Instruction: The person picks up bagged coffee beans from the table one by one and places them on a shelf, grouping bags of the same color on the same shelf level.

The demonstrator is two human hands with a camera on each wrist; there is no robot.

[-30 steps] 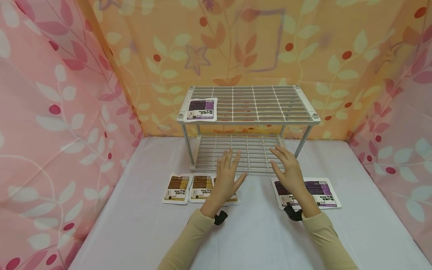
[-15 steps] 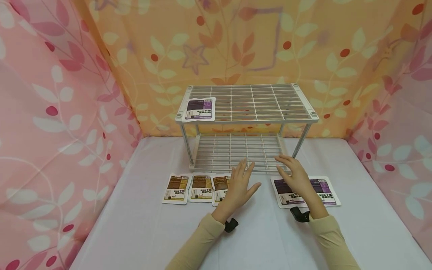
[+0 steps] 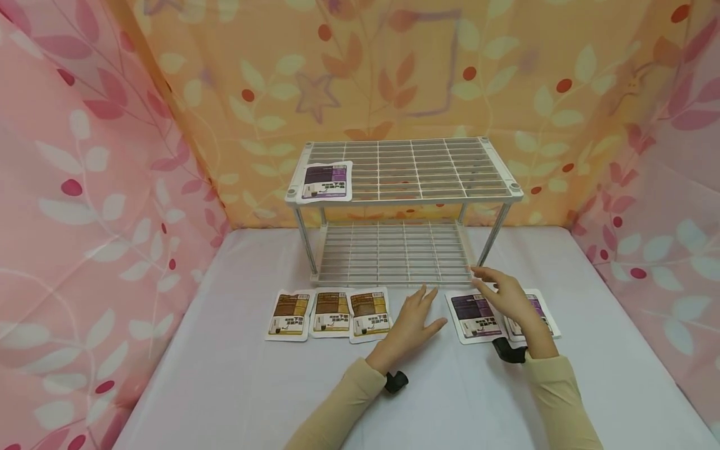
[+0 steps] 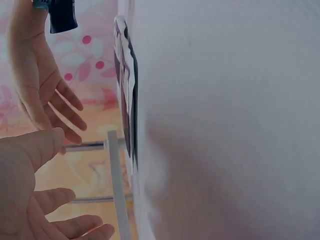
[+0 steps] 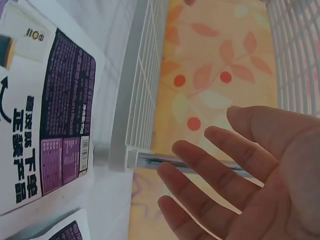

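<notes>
My left hand [image 3: 406, 331] hovers over the table with fingers spread, holding nothing, right of three brown-and-yellow flat packets [image 3: 370, 312]. My right hand [image 3: 508, 301] is held over two purple-and-white packets [image 3: 472, 315] and covers part of the right one [image 3: 547, 317]. In the right wrist view that hand's fingers [image 5: 215, 175] are loosely bent with nothing between them, beside a purple packet [image 5: 70, 90]. Another purple packet [image 3: 325, 181] lies on the upper shelf's left front corner. The left wrist view shows my left fingers [image 4: 52, 200] apart from anything.
A two-tier white wire rack [image 3: 416, 201] stands at the back of the white-covered table [image 3: 236, 375]. Its lower shelf [image 3: 394, 253] sits low, behind the packets. Patterned cloth walls [image 3: 394, 75] enclose the back and sides. Each wrist wears a black device [image 3: 396, 381].
Both hands have drawn back from near the lower shelf toward the table front and shifted right. The left hand has uncovered the third yellow packet. The packets stay where they were.
</notes>
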